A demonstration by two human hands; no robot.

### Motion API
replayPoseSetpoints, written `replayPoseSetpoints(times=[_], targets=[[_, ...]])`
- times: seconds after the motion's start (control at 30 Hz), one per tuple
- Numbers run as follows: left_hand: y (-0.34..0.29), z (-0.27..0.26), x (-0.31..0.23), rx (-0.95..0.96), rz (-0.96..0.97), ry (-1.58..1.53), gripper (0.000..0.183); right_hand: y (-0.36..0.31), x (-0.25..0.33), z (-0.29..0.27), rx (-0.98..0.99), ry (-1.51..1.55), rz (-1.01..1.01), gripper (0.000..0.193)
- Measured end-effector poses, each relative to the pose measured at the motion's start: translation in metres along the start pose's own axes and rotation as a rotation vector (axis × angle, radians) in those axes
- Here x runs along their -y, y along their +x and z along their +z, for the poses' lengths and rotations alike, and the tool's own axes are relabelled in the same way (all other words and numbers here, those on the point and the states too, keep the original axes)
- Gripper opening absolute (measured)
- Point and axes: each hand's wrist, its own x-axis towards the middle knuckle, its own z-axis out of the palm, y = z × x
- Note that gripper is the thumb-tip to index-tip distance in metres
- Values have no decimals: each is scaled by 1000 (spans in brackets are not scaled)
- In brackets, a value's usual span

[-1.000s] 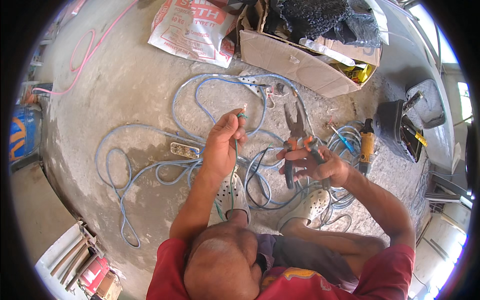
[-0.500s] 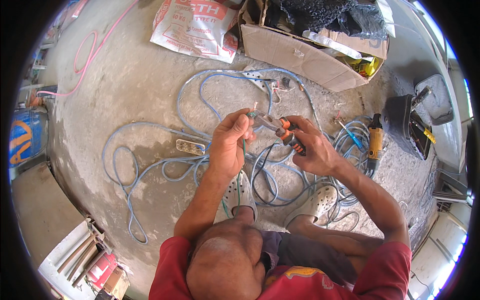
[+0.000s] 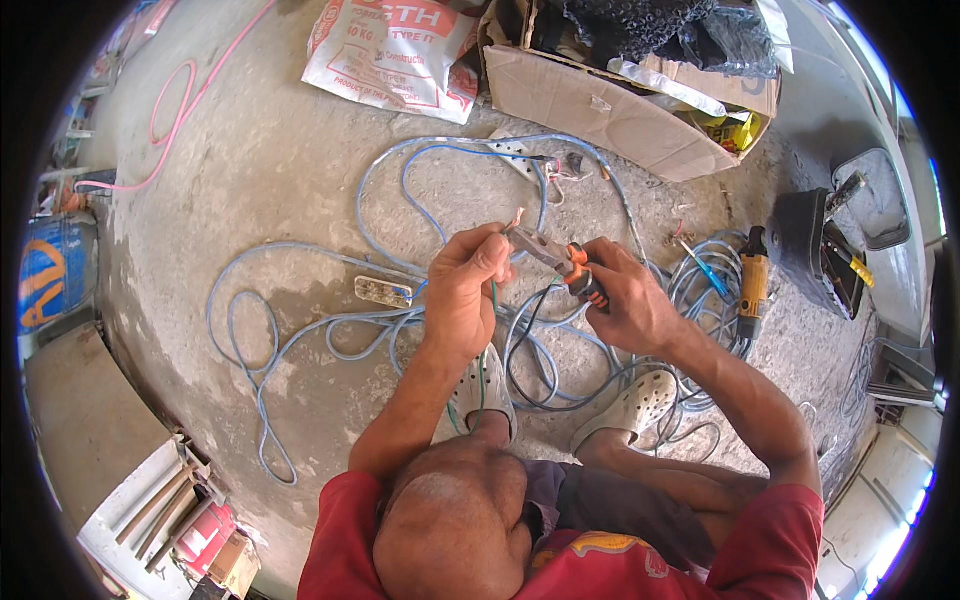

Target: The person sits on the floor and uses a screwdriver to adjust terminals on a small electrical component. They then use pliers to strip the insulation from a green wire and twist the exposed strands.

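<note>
Between the thumb and fingers of my left hand (image 3: 462, 290) is a thin green wire (image 3: 482, 375), which hangs down past my shoe. A short bare copper end (image 3: 519, 216) sticks up above my fingertips. My right hand (image 3: 635, 300) is wrapped round the orange and black handles of a pair of pliers (image 3: 538, 247). The jaws point left and meet the wire right at my left fingertips. My fingers partly hide where the jaws and wire touch.
Blue-grey cable (image 3: 270, 355) lies in loops over the concrete floor. Two outlet strips (image 3: 383, 291) rest among it. At right are a screwdriver (image 3: 708, 272), a yellow power tool (image 3: 752, 290) and a black tool holder (image 3: 800, 235). A cardboard box (image 3: 590, 105) and a paper sack (image 3: 385, 60) stand ahead.
Both hands have shifted slightly to the right with the wire and pliers. The plier handles look closer together, and the copper end leans more to the right.
</note>
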Motion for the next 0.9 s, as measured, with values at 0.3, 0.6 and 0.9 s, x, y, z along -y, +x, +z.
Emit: replayPoseSetpoints(times=[0.3,0.6,0.9], targets=[[-19,20,-23,146,-52,464,16,-24,5,-23,-30,-192,-111,26],[-60,39,24,187,-76,298,22,-96,32,-26,23,61,100,31],[-80,26,-3,439,-484,684,22,-104,-15,-51,25,-378,-372,23]])
